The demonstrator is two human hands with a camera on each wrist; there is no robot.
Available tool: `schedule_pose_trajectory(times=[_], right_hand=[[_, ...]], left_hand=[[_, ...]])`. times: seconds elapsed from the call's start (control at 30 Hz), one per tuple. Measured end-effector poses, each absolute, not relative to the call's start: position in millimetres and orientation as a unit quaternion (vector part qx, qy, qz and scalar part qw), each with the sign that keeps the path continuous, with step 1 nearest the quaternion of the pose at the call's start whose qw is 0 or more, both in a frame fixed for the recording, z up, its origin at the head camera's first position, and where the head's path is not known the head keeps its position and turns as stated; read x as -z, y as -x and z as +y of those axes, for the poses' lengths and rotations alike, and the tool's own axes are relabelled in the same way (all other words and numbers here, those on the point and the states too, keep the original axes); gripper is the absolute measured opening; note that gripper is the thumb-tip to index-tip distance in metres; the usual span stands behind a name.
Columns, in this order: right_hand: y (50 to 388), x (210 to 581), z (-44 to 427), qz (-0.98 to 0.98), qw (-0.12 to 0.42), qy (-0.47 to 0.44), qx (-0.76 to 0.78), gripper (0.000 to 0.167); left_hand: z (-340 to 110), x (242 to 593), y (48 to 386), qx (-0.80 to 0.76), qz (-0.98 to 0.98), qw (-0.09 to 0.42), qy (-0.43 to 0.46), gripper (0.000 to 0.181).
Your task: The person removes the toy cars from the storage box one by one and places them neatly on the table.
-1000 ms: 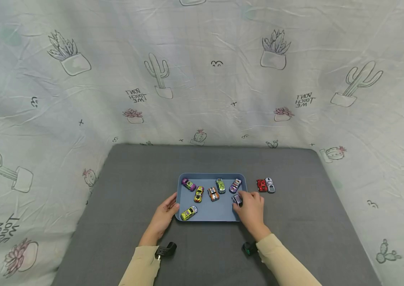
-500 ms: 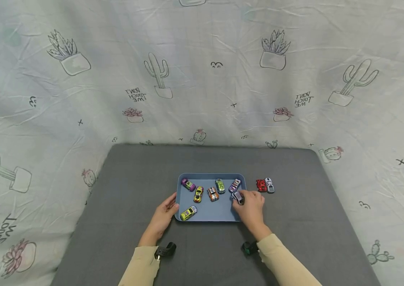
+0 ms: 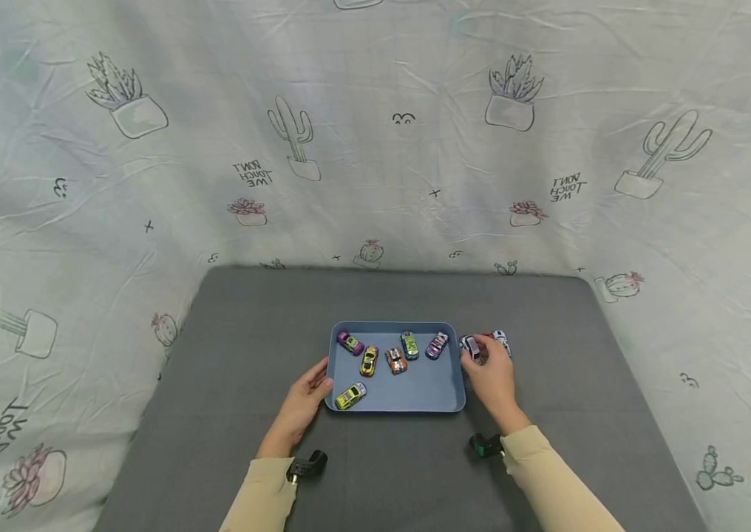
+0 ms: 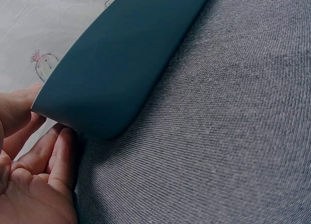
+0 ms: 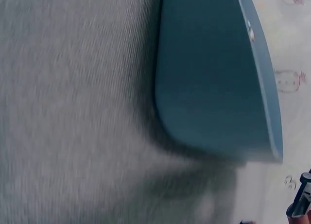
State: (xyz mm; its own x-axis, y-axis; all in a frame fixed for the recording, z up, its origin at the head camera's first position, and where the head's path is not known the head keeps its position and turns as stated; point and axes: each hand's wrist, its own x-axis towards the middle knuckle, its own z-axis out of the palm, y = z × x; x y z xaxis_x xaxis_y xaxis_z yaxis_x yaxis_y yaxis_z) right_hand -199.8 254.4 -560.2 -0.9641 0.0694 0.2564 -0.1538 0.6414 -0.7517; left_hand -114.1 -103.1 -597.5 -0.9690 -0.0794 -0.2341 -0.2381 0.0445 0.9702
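My right hand pinches a silver-white toy car just outside the tray's right edge. In the right wrist view, only a bit of that car and a fingertip show at the lower right corner. My left hand holds the left wall of a blue-grey tray, thumb at the rim. Inside the tray lie several toy cars: a purple-green one, a yellow-red one, an orange one, a green one, a purple-white one and a yellow one.
Right of the tray, a white toy car stands on the grey table, beside a red car mostly hidden by my right hand. A pale curtain printed with cacti hangs behind and around the table.
My right hand has lifted the silver-white car from the tray's right part and carried it right, past the rim. The left hand and tray have stayed put.
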Motion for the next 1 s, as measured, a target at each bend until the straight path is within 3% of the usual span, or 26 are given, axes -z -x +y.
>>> schedule_pose_trajectory(times=[0.5,1.0], right_hand=[[225,565,301,-0.888,0.090,0.059,-0.448,0.040],[229,576,324,-0.885,0.094,0.125,-0.438,0.043]], left_hand=[[-102,594,114,-0.685,0.718,0.058,0.109,0.052],[-110,590,109,-0.688,0.714,0.075,0.101,0.052]])
